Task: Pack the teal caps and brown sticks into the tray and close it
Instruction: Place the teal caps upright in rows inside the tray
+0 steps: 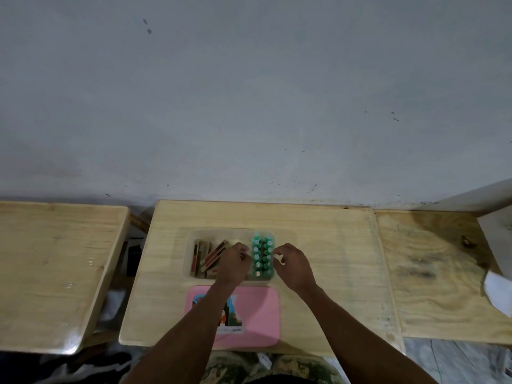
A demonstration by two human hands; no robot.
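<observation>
A clear plastic tray (191,239) lies on the middle wooden desk (318,259). Several brown sticks (212,254) lie loosely in its left part. Teal caps (262,256) stand in two neat rows in its right part. My left hand (232,263) hovers over the tray just left of the caps, fingers curled, and whether it pinches something small I cannot tell. My right hand (293,263) is just right of the caps, fingers bent and apart, holding nothing. The pink lid (260,311) with a picture lies flat in front of the tray, partly under my left forearm.
A second wooden desk (55,273) stands to the left across a narrow gap. A darker plywood board (437,273) adjoins on the right, with a white sheet (498,292) at its right edge. A grey wall rises behind the desks.
</observation>
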